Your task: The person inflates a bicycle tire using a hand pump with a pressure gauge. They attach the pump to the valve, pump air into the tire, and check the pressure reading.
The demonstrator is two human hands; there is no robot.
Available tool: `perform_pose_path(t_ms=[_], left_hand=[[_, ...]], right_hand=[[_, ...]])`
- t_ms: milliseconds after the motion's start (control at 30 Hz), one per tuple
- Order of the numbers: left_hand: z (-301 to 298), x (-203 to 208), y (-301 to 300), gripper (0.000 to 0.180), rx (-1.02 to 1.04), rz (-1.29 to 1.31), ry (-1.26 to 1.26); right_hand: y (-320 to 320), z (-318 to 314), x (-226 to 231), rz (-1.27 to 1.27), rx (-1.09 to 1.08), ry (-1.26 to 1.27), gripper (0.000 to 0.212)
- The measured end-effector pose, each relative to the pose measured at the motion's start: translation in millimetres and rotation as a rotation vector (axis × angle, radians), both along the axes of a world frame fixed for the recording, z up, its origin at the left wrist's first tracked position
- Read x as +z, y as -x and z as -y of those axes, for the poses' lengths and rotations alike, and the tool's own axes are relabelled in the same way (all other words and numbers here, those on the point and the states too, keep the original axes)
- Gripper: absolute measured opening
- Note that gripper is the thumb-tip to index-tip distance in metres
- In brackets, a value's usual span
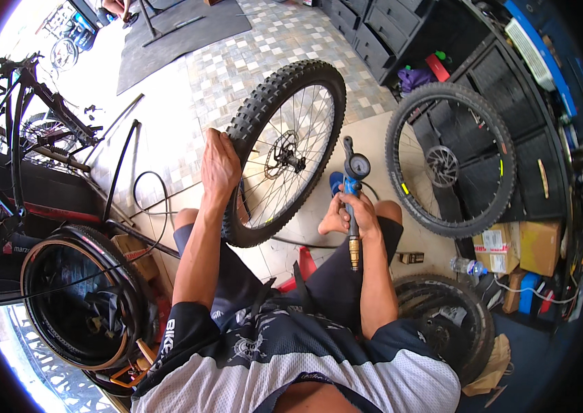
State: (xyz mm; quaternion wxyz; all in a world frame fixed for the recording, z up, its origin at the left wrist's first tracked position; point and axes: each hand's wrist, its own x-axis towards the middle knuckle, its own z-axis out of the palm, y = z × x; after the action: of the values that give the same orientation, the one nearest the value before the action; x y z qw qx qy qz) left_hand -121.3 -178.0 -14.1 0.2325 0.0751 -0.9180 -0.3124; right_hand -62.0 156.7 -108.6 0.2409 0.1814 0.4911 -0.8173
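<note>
A bicycle wheel (284,151) with a knobbly black tyre and a disc brake rotor stands upright, slightly tilted, between my knees. My left hand (220,164) grips the near left side of its tyre, fingers together over the tread. To the right of the wheel, my right hand (359,215) is closed round the body of a blue tyre inflator gun (352,186). A round dial gauge (358,166) sits near the gun's upper end, and a brass fitting (354,253) points down toward my lap. The wheel's valve cannot be made out.
Another wheel (393,162) leans on black drawers (522,103) at the right. Loose tyres and rims (88,296) are stacked at left, below a bike frame (19,124). A black hose (150,212) loops over the floor. Cardboard boxes (539,248) and a plastic bottle (467,266) stand right.
</note>
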Motion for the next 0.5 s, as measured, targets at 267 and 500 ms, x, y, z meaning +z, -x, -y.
perform_pose_path(t_ms=[267, 500], left_hand=[[-55.5, 3.1, -45.4, 0.026, 0.042, -0.008, 0.035], [-53.1, -9.1, -69.2, 0.026, 0.088, -0.04, -0.11]], right_hand=[[-83.4, -6.8, 63.8, -0.187, 0.354, -0.235, 0.05], [-110.6, 4.5, 72.4, -0.266, 0.431, -0.286, 0.052]])
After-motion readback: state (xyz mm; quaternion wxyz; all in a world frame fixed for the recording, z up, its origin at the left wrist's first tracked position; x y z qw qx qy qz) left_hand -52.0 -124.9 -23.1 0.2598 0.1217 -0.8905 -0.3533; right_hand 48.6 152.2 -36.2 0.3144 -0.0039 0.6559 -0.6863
